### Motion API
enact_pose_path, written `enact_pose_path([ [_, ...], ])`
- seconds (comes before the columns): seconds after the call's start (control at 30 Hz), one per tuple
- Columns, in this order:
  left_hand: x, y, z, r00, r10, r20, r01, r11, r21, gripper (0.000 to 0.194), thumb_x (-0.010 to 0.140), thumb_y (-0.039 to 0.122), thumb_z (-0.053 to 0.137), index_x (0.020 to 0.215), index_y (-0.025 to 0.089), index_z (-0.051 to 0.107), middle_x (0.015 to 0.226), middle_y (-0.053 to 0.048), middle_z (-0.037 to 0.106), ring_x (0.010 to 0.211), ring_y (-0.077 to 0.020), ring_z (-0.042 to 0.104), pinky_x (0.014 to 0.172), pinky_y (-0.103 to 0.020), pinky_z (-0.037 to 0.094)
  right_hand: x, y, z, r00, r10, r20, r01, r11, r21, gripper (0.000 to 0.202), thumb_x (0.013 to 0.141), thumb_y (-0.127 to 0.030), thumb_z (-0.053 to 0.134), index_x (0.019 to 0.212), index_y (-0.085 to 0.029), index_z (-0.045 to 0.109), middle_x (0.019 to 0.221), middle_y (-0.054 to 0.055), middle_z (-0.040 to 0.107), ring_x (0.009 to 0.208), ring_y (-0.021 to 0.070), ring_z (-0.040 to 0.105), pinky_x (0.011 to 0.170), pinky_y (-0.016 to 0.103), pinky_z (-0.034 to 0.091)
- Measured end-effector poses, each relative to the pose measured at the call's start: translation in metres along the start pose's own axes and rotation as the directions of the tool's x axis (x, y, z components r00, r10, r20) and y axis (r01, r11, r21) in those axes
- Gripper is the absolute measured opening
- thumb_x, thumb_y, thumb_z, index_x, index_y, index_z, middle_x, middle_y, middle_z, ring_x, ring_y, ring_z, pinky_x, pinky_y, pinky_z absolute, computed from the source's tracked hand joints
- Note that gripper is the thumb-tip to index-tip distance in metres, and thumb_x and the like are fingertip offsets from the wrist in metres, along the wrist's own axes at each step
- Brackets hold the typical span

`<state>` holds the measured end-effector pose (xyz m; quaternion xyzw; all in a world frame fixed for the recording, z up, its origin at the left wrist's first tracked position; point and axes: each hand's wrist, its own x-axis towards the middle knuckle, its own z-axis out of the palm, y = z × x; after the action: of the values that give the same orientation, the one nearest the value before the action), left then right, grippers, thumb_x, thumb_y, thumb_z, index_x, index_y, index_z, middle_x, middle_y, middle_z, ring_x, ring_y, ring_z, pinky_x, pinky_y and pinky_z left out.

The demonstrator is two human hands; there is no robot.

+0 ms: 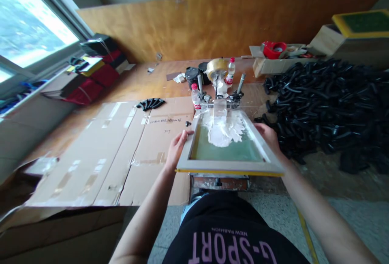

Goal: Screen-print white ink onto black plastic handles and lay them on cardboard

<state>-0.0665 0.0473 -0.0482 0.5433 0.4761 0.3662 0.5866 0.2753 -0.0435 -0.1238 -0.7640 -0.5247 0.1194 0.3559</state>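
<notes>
A screen printing frame (231, 167) with green mesh is in front of me, its near edge tilted up. Thick white ink (223, 132) is spread over the far half of the mesh. My left hand (177, 149) grips the frame's left side, thumb along the edge. On the right side my right hand (269, 137) holds the frame, its fingers partly hidden behind it. The far end meets a metal clamp (234, 99) with two upright posts. Below the frame part of a stained base (219, 183) shows.
Flattened cardboard (100, 146) covers the table at left, with several black curved pieces (151, 103) on it. A large heap of black parts (334, 106) lies at right. Bottles (195, 97), black tubs (192, 76) and a tape roll (216, 66) stand behind the clamp.
</notes>
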Motion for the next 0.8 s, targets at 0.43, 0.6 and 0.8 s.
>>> enact_pose_path([
  [0.43,0.009,-0.129,-0.007,0.987,-0.159,-0.030,0.161,0.949,0.271,0.068,0.079,0.054,0.061,0.139,0.023,0.051,0.072,0.002,0.061,0.060,-0.0116,0.054,0.056,-0.022,0.041,0.015,-0.105,0.054,0.788,-0.333,0.518,0.529,0.796,-0.294,0.018,0.090,-0.017,0.050,0.101,-0.016,0.065,0.099,0.009,0.069,0.088,0.0208,0.064,0.074,0.028,0.046],
  [0.6,0.006,-0.129,-0.005,0.988,-0.142,-0.062,0.153,0.960,0.236,0.062,0.078,0.051,0.063,0.132,0.020,0.056,0.073,0.000,0.063,0.063,-0.0134,0.057,0.057,-0.023,0.045,-0.020,-0.094,0.032,0.555,-0.470,0.686,0.703,0.706,-0.085,0.020,0.085,-0.009,0.049,0.091,-0.020,0.065,0.093,0.002,0.068,0.083,0.0157,0.062,0.068,0.023,0.040],
  [0.8,0.005,-0.127,-0.002,0.985,-0.159,-0.065,0.169,0.963,0.208,0.065,0.079,0.052,0.062,0.134,0.020,0.054,0.073,0.000,0.063,0.058,-0.0116,0.054,0.054,-0.022,0.042,-0.030,-0.090,0.043,0.683,-0.497,0.535,0.666,0.725,-0.176,0.022,0.089,-0.009,0.045,0.097,-0.017,0.064,0.095,0.006,0.065,0.088,0.0170,0.060,0.072,0.025,0.041],
])
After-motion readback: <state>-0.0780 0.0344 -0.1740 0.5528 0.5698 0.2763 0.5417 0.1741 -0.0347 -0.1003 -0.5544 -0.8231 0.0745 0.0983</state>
